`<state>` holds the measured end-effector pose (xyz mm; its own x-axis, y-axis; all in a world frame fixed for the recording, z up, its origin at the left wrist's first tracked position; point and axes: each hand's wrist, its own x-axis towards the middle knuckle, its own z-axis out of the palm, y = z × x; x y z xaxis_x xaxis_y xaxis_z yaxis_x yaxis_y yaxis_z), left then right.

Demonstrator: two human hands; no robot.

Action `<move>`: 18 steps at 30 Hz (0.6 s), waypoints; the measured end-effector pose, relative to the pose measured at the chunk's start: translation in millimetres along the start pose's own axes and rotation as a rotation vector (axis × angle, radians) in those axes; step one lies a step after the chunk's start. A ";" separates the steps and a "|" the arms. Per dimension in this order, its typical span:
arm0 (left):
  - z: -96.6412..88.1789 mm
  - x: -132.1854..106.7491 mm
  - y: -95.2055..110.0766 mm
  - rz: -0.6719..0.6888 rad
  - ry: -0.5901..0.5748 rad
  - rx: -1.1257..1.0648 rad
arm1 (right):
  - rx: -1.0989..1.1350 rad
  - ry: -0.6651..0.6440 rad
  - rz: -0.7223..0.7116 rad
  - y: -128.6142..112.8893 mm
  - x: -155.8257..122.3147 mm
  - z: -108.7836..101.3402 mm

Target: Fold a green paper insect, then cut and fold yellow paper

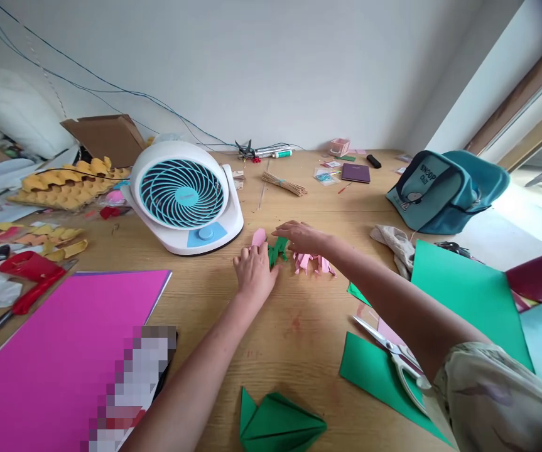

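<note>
My left hand is low over the middle of the table, fingers bent and apart, thumb stretched to the right. A pink paper piece shows just past its fingertips; I cannot tell whether they touch it. My right hand reaches in from the right, palm down, fingers loosely stretched leftward. Between both hands lie crumpled green paper pieces, partly covered. Several pink paper strips lie below the right hand. Nearer me is a folded green paper shape.
A white fan stands behind my left hand. Scissors lie on green paper under my right forearm. Magenta sheets are at left. A bundle of thin sticks and a teal bag are farther back.
</note>
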<state>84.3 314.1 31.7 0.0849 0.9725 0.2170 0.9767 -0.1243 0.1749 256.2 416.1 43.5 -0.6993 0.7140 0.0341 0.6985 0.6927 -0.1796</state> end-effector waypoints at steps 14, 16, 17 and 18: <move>18.4 4.0 -5.2 0.004 0.010 -0.065 | -0.043 -0.048 -0.074 7.9 9.7 4.1; 18.7 3.8 -6.4 0.020 0.016 -0.095 | -0.041 -0.029 -0.081 7.4 8.4 3.4; 18.8 3.9 -7.1 0.034 0.018 -0.104 | -0.041 -0.021 -0.084 7.1 7.6 2.6; 18.9 4.0 -7.8 0.051 0.022 -0.105 | -0.041 -0.013 -0.086 6.8 6.8 1.6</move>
<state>80.8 322.7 13.0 0.1290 0.9600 0.2486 0.9450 -0.1950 0.2625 256.0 425.4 41.0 -0.7590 0.6502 0.0346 0.6409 0.7555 -0.1359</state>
